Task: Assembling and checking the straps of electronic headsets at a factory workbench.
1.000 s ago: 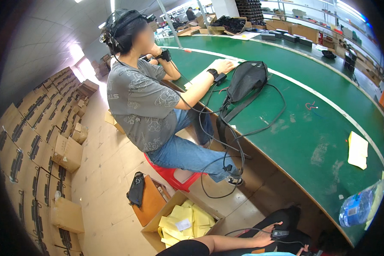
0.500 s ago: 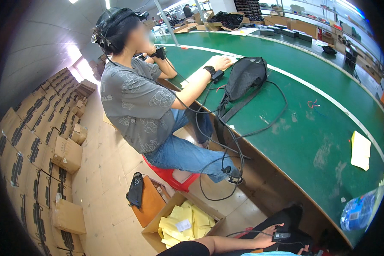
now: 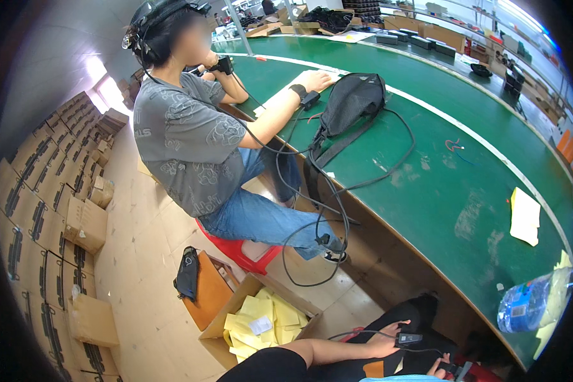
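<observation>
My left hand [image 3: 383, 344] lies low over my dark-trousered lap, below the edge of the green table. Its visible fingers are stretched out, and I see nothing held in them. A small black box [image 3: 409, 340] with a cable sits against this hand and covers part of it. Close by on the right, at the lower edge, only some fingers of my right hand [image 3: 435, 367] show. Another small dark device [image 3: 451, 368] hides the rest, so its grip is unclear.
A person [image 3: 191, 140] sits on a red stool [image 3: 242, 254], one hand on the green table [image 3: 426, 210]. On it lie a black bag [image 3: 353, 105], looped cables, yellow sheets [image 3: 524, 216] and a plastic bottle [image 3: 525, 307]. A carton [image 3: 219, 347] of yellow pieces stands left of my lap.
The whole view has shifted slightly, so the table, the person and the carton appear further left and higher. My hands stay low over my lap; a little more of the right one's fingers shows.
</observation>
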A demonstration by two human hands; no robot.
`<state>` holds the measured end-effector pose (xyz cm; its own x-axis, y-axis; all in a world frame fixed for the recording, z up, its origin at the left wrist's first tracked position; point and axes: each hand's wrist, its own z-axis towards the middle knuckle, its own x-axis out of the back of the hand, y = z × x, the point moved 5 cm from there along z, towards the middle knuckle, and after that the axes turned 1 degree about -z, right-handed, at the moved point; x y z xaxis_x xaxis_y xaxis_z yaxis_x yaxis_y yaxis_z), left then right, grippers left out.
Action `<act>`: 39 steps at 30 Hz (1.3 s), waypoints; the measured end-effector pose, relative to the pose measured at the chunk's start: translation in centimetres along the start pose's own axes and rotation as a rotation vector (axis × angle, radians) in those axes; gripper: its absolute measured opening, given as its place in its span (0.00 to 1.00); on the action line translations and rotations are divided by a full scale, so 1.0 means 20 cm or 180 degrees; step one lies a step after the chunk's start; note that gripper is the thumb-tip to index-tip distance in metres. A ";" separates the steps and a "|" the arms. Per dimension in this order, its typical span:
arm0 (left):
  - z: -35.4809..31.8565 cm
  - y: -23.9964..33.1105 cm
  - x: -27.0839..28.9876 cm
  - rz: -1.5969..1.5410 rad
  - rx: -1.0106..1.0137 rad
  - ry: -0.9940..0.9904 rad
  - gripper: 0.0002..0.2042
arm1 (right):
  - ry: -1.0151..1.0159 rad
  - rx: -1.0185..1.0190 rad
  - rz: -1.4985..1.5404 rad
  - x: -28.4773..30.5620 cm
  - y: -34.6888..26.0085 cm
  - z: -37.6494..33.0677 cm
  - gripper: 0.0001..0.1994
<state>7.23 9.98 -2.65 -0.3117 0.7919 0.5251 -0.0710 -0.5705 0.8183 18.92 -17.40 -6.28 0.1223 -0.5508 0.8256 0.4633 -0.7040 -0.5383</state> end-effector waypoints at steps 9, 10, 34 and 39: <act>-0.01 -0.01 -0.02 0.0013 0.0280 -0.0158 0.19 | 0.0247 0.0286 -0.0279 0.20 -0.46 0.12 0.14; -0.01 -0.01 -0.02 0.0049 0.0243 -0.0156 0.19 | 0.0366 0.0483 -0.0402 0.19 -0.45 0.11 0.14; -0.01 0.03 0.03 0.0160 0.0174 -0.0003 0.19 | -0.0051 -0.0570 0.0236 0.01 -0.18 0.03 0.09; -0.01 0.02 0.01 0.0220 0.0117 0.0087 0.21 | 0.0066 -0.0617 0.0242 -0.01 -0.20 0.02 0.10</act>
<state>6.87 9.83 -2.26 -0.3406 0.7443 0.5745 -0.0135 -0.6149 0.7885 17.39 -14.21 -4.22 0.1314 -0.6135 0.7787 0.2756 -0.7319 -0.6231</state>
